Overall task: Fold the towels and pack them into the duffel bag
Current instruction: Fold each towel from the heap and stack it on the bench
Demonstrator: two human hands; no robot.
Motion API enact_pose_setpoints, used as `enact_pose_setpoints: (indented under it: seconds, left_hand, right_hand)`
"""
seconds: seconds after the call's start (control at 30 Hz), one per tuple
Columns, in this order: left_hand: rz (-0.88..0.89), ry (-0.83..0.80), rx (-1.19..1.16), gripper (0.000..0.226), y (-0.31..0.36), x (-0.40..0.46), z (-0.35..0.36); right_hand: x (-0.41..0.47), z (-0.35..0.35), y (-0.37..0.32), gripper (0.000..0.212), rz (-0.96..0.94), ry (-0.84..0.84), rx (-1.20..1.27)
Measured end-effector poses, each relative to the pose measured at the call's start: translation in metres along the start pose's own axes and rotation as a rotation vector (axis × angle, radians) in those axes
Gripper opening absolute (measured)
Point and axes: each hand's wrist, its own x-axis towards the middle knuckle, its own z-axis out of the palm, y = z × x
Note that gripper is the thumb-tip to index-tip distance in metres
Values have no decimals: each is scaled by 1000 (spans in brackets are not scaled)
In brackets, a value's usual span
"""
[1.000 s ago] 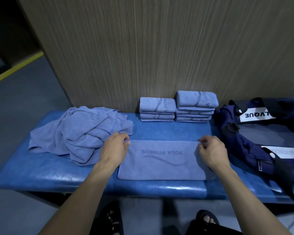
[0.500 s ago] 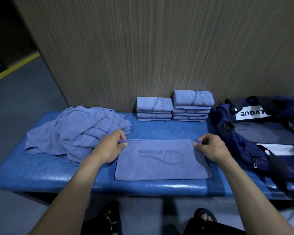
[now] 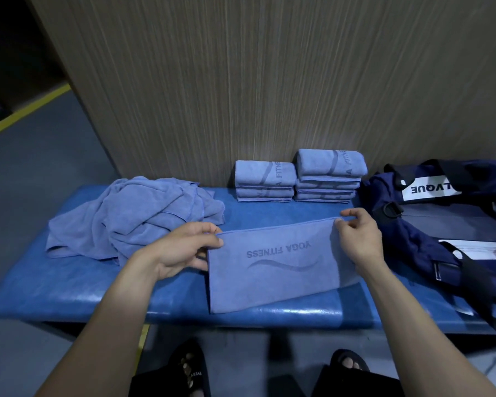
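A half-folded blue towel [image 3: 275, 270] printed YOGA FITNESS is lifted at its far edge over the blue bench [image 3: 69, 287]. My left hand [image 3: 181, 250] pinches its far left corner and my right hand [image 3: 358, 239] pinches its far right corner. A heap of unfolded blue towels [image 3: 138, 216] lies to the left. Two stacks of folded towels [image 3: 265, 181] [image 3: 328, 176] stand at the back against the wall. The navy duffel bag [image 3: 430, 224] sits at the right end of the bench, close to my right hand.
A wood-grain wall [image 3: 269, 81] rises right behind the bench. The grey floor [image 3: 26, 173] with a yellow line [image 3: 26, 110] lies to the left. My feet in black sandals [image 3: 189, 371] stand in front of the bench.
Both hands have raised the towel's far edge off the bench; the towel now tilts, its right side higher, where it lay flat before.
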Motion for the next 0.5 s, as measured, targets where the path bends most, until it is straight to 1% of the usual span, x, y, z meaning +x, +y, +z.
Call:
enact_pose_setpoints:
  seconds: [0.07, 0.13, 0.2, 0.27, 0.37, 0.43, 0.5]
  left_hand:
    - [-15, 75, 31, 16, -3, 2, 1]
    - [-40, 142, 131, 19, -9, 4, 1]
    - [-69, 166, 202, 19, -18, 5, -2]
    - [-71, 156, 202, 16, -24, 5, -5]
    - [-35, 160, 171, 23, -27, 5, -9]
    - [-11, 202, 124, 24, -25, 5, -12]
    - [39, 234, 27, 22, -18, 4, -14]
  right_hand:
    - [-3, 8, 0, 17, -60, 6, -121]
    - [-4, 16, -1, 18, -90, 2, -208]
    - [-3, 23, -4, 18, -91, -3, -252]
    - [-1, 28, -8, 17, -69, -1, -269]
    - [1, 32, -14, 12, 10, -11, -226]
    - [4, 32, -19, 11, 73, -9, -145]
    - [8, 32, -24, 14, 114, -22, -41]
